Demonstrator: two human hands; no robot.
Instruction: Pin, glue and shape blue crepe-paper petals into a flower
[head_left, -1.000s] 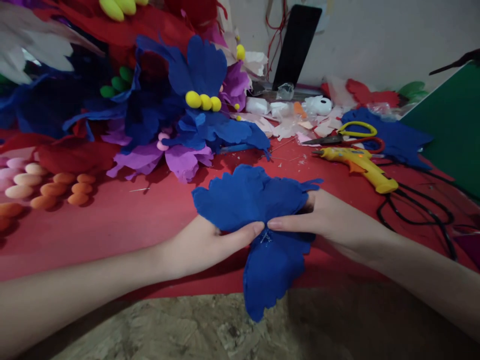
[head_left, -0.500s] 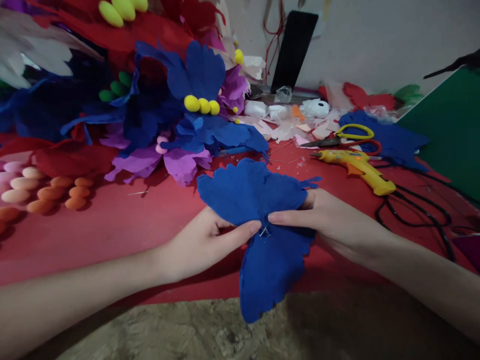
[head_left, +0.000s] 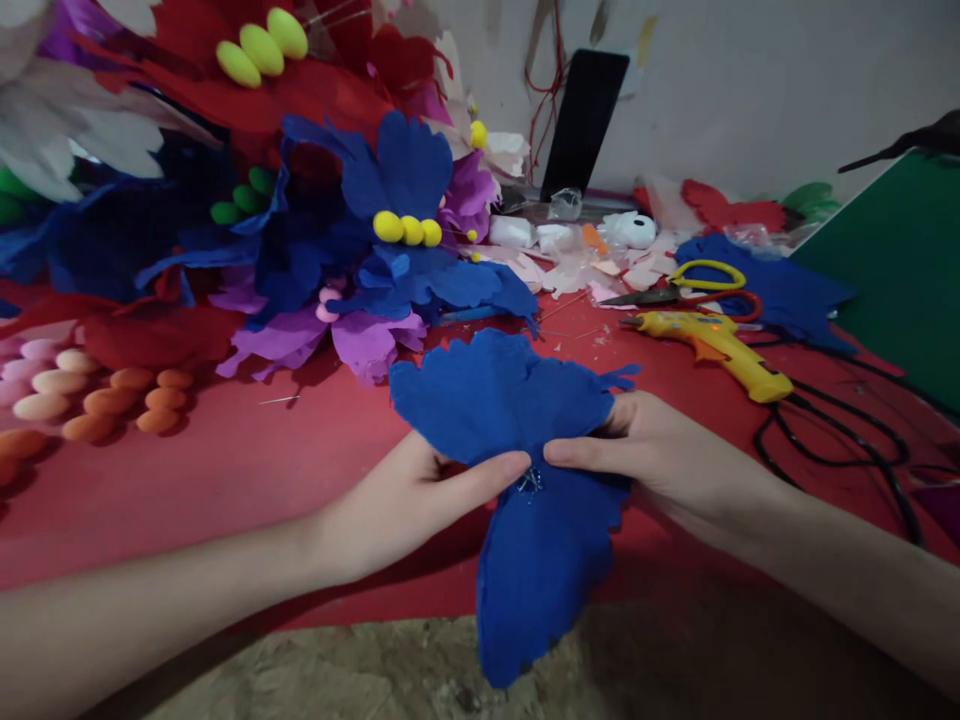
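Note:
A blue butterfly-shaped cutout (head_left: 547, 560), apparently cloth or felt, hangs between my hands over the table's front edge. My left hand (head_left: 427, 490) grips its left side, thumb pressed on top near the middle and fingers hidden beneath. From the other side my right hand (head_left: 645, 450) pinches it, thumb also on top, the thumb tips a little apart. Just below the thumbs, shiny wire or stitching (head_left: 529, 481) crosses the blue surface. Thin strips stick out at the cutout's upper right, by my right hand.
A yellow glue gun (head_left: 712, 345) with a black cord and scissors (head_left: 690, 285) lie right on the red table (head_left: 322, 470). Colourful butterflies (head_left: 405, 170) crowd the back left, above orange egg-shaped pieces (head_left: 109, 400). A needle (head_left: 280, 400) lies left of centre. A green board (head_left: 892, 270) stands right.
The whole scene sits slightly lower in view, as the camera has tilted up a little. Both thumbs have shifted slightly rightward on the blue cutout; both hands keep their hold.

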